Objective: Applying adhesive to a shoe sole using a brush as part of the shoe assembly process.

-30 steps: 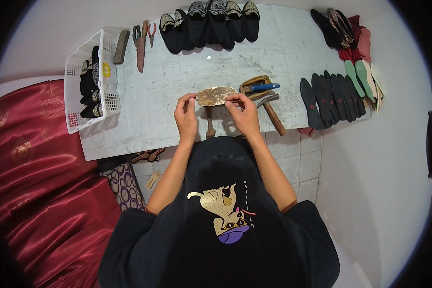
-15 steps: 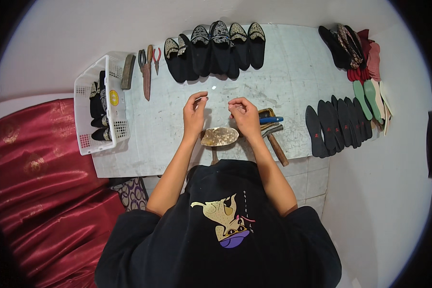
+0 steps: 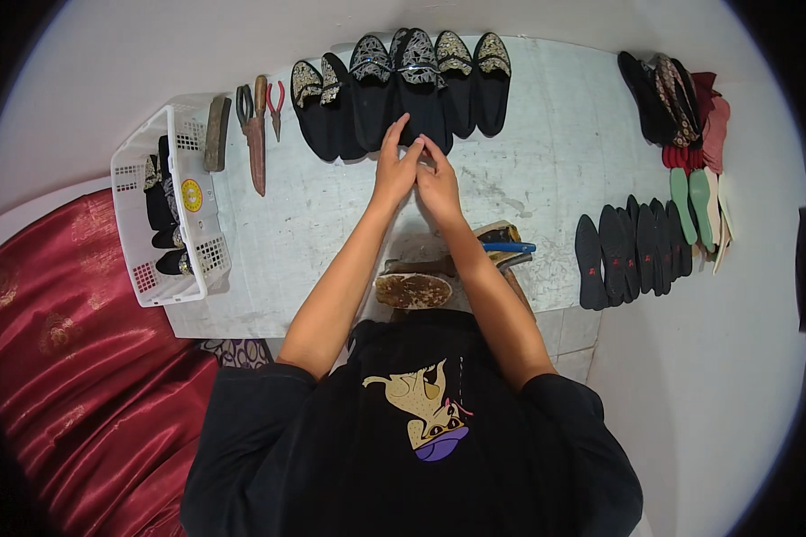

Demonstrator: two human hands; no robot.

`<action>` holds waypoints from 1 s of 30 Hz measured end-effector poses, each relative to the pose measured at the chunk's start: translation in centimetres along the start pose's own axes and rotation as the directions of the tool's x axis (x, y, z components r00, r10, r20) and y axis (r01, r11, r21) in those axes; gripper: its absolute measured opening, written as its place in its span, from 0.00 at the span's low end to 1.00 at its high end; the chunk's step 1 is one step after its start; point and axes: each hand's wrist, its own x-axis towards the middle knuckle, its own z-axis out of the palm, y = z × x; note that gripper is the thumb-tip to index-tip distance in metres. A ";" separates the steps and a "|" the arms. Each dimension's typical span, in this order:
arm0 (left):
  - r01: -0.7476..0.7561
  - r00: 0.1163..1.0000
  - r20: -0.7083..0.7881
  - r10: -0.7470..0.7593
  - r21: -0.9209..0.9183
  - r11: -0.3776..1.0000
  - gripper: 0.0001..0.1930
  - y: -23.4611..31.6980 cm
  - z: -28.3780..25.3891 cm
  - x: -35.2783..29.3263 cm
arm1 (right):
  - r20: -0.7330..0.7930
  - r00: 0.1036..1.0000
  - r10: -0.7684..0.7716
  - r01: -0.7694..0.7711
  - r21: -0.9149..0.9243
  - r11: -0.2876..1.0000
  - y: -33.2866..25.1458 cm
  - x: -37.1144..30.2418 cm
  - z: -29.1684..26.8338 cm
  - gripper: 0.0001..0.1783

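Observation:
My left hand (image 3: pixel 396 172) reaches forward to the heel end of the middle pair of black slip-on shoes (image 3: pixel 421 109), its fingers stretched out. Close against it, my right hand (image 3: pixel 436 179) has its fingers extended and slightly bent, the fingertips meeting near the left hand's. Neither hand visibly grips anything; whether the fingertips press on the shoes I cannot tell. The middle shoes have silver-patterned uppers. Beside them stand gold-patterned black slip-ons (image 3: pixel 318 112) on the left and another such pair (image 3: pixel 476 94) on the right.
A worn oval block (image 3: pixel 413 291) sits before my body. Blue-handled tool (image 3: pixel 509 247) lies by my right forearm. Black insoles (image 3: pixel 613 255), green insoles (image 3: pixel 691 206) and fabric uppers (image 3: pixel 663 94) are right. Left are scissors (image 3: pixel 244 109), sheathed knife (image 3: pixel 257 148), red pliers (image 3: pixel 276 112), white basket (image 3: pixel 172 210).
Both hands have moved forward and closer together, from above the bare tabletop to the heels of the middle shoes. My view has shifted a little.

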 end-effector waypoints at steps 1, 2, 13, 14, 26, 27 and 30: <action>0.012 1.000 0.004 -0.012 -0.004 1.000 0.29 0.0 0.1 0.0 | -0.009 0.998 -0.056 0.055 -0.100 0.993 0.4 0.2 -0.1 0.28; 0.089 0.996 -0.003 -0.090 -0.082 0.993 0.29 0.0 0.2 0.0 | -0.014 0.999 -0.046 0.044 -0.106 0.993 0.9 0.3 -0.3 0.28; 0.184 0.979 0.001 -0.202 -0.407 0.895 0.30 -1.7 -1.0 -0.5 | -0.003 0.996 0.084 -0.083 0.103 0.991 -2.6 -0.6 -1.6 0.14; 0.185 0.982 0.025 -0.189 -0.355 0.916 0.30 -1.5 -1.3 -0.6 | 0.010 0.997 0.079 -0.080 0.033 0.996 -2.1 -0.6 -2.2 0.14; 0.285 0.954 0.223 -0.200 -0.885 0.368 0.35 0.1 -7.5 -4.5 | 0.154 0.974 -0.168 0.200 -0.224 0.954 -6.5 -11.6 -6.0 0.21; 0.295 0.950 0.237 -0.203 -0.895 0.335 0.33 1.5 -8.2 -5.1 | 0.171 0.954 -0.247 0.288 -0.281 0.916 -6.9 -12.7 -6.6 0.21; 0.245 0.970 0.218 -0.111 -0.858 0.453 0.34 4.1 -9.4 -7.2 | 0.203 0.935 -0.289 0.331 -0.220 0.917 -9.2 -15.1 -7.1 0.11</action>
